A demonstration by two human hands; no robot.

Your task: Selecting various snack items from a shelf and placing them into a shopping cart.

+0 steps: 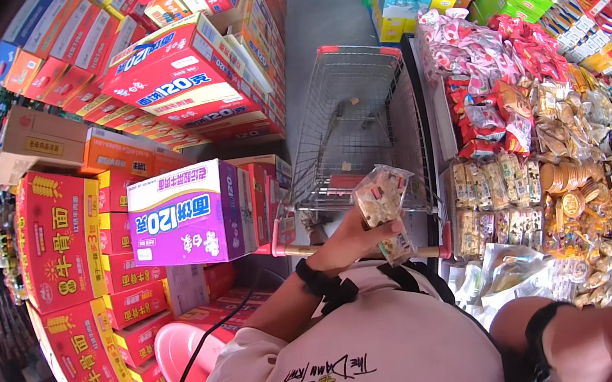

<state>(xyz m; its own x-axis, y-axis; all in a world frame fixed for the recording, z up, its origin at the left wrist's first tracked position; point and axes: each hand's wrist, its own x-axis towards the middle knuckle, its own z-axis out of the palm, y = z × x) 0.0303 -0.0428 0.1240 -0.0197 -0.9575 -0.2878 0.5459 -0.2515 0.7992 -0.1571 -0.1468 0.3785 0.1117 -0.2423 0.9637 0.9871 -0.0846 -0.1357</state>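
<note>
Gripping snack pack [381,197] in L hand [351,239], w/ cart [341,158] just past it & purple box [179,216] to its left. Can't tell grip of R hand [599,343], too blurry, nr snack bags [602,275].

Your left hand [351,238] gripped a clear snack packet [382,199] over the handle end of a wire shopping cart [362,54]. Your blurred right hand [607,343] was near bagged snacks [603,273]; cartons [187,216] stood stacked left.
</note>
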